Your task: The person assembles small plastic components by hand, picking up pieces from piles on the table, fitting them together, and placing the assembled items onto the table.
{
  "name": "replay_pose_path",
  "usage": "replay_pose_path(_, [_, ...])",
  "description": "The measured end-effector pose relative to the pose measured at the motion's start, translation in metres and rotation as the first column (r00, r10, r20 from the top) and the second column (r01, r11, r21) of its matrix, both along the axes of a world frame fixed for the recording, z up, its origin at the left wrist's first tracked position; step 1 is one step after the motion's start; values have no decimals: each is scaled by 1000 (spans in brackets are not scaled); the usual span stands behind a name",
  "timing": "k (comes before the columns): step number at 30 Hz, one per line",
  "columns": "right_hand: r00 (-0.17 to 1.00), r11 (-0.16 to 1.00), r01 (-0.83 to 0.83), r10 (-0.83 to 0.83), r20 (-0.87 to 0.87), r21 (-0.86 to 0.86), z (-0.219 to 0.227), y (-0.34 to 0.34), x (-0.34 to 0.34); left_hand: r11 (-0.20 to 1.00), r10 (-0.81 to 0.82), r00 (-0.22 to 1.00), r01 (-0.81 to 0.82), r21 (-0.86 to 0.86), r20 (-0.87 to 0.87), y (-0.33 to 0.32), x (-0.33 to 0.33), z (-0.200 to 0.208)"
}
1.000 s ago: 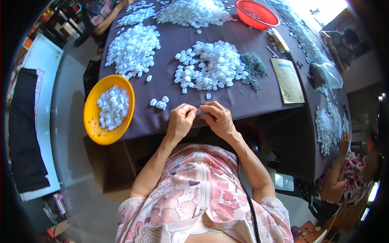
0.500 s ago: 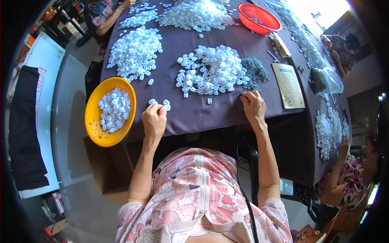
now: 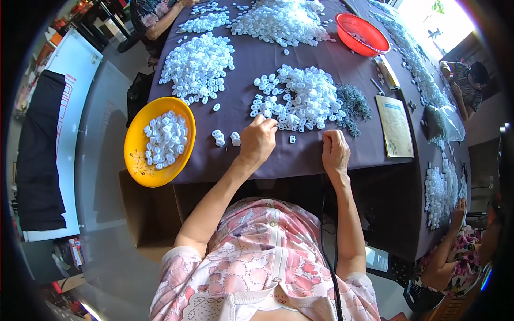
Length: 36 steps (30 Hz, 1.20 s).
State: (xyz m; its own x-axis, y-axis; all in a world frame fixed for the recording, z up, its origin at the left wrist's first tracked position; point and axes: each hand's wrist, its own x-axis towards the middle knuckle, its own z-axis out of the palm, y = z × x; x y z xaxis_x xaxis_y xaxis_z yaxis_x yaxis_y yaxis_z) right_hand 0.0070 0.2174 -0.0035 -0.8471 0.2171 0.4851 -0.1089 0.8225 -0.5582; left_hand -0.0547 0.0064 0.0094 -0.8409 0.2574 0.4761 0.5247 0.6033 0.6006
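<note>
My left hand [image 3: 258, 140] is at the near left edge of a pile of small white oval plastic pieces with holes [image 3: 310, 93]. Its fingers are bent together, with the fingertips against the pieces there; what they grip is hidden. To the right, my right hand [image 3: 335, 152] rests low over the table edge with its fingers curled closed, and its contents do not show. A single white piece [image 3: 292, 139] lies between the hands. Left of my left hand sit two small clusters of white pieces [image 3: 218, 138]. Beside the pile lies a grey-green heap of tiny thin bits [image 3: 353, 104].
A yellow oval bowl [image 3: 132, 142] of white pieces stands at the table's left edge. Further off are more white piles [image 3: 197, 67], a red basket [image 3: 375, 49] and a beige booklet [image 3: 395, 128]. Other people sit around the dark cloth-covered table [image 3: 235, 101].
My left hand has moved right and away from me, from the small clusters to the pile, leaving those pieces on the cloth. My right hand has shifted slightly nearer to me.
</note>
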Motion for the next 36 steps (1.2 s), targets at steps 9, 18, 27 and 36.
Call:
replay_pose_path(9, [998,1000,1,1,-61,31,1,-4,2,994,18,991,-3,-108,135,12,-12,-5])
replay_pose_path(18, [983,978,-177,170,-70,-111,11,-21,11,855,-290,772,-56,516,565,-2,33,-2])
replay_pose_path(27, [922,794,-306,385,46,-525,3,-78,17,692,-495,622,-141,708,607,-14,40,-5])
replay_pose_path(36, [914,699,-240,396,86,-673,4,-74,17,661,-548,596,-120,740,587,-14,45,-8])
